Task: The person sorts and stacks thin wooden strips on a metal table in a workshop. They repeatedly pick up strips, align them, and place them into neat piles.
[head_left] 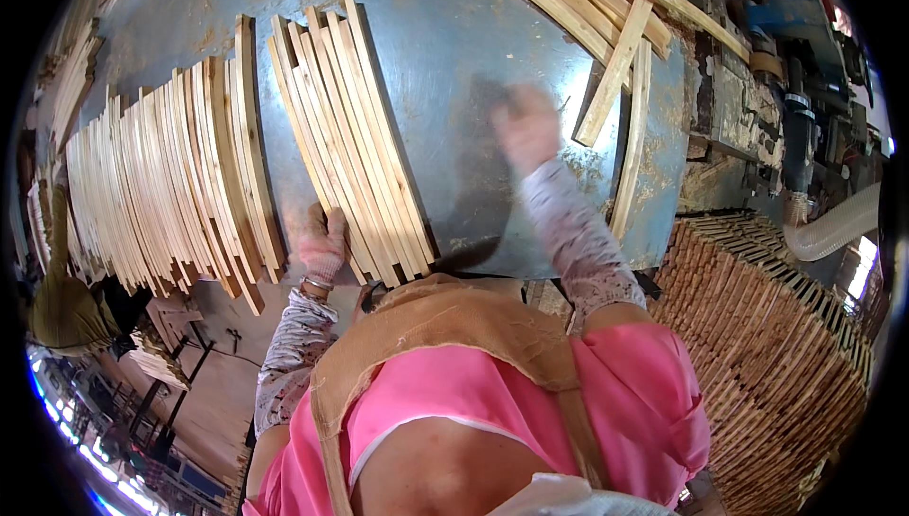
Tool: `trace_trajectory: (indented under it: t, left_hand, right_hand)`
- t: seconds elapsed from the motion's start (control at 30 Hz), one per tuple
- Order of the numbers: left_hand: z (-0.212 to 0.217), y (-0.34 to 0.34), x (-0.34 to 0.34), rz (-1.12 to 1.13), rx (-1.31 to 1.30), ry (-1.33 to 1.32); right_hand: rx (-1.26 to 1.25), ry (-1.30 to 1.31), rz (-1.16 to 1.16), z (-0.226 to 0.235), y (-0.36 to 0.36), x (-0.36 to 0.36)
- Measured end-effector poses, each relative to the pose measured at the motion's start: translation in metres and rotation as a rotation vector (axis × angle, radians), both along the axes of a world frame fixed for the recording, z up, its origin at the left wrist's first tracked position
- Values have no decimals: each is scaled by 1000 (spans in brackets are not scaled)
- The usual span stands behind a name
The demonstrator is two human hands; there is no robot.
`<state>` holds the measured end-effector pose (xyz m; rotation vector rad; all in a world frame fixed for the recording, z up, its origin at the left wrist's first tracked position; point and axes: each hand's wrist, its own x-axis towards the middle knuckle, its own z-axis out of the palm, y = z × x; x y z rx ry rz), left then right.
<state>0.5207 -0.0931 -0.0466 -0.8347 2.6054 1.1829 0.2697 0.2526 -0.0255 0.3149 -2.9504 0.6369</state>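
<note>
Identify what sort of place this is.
Probably a woodworking shop: narrow, pale wooden strips on a shiny blue-grey table, a large brown stack of wooden pieces, and a ribbed, whitish hose at far right.

The right hand [527, 128] was blurred, its finger positions indistinct; the left hand [320, 243] was partly smeared. Loose slats [559, 14] were cropped by the upper edge.

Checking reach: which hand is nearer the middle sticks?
Left. The left hand is at the lower left edge of the middle sticks; the right hand is apart, to their right.
</note>
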Motion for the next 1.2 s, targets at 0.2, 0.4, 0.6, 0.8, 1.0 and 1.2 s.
trace_trajectory:
  t: [0.2, 0.4, 0.6, 0.8, 1.0, 1.2]
  left_hand:
    - [17, 1, -9, -174, -366, -37]
    - [49, 3, -22, -27, -43, -289]
    - [12, -7, -14, -90, -101, -148]
    - [20, -10, -4, -81, -63, -178]
    - [6, -14, -8, -153, -106, -116]
    - [21, -9, -11, -78, -66, -184]
  right_hand:
    - [149, -262, -743, -28, 151, -81]
    - [-482, -456, -422, 5, 29, 63]
    - [-65, -398, 220, -15, -68, 192]
    - [87, -377, -446, 37, 61, 101]
    - [270, -338, -797, -29, 251, 85]
    - [-402, -136, -359, -57, 166, 138]
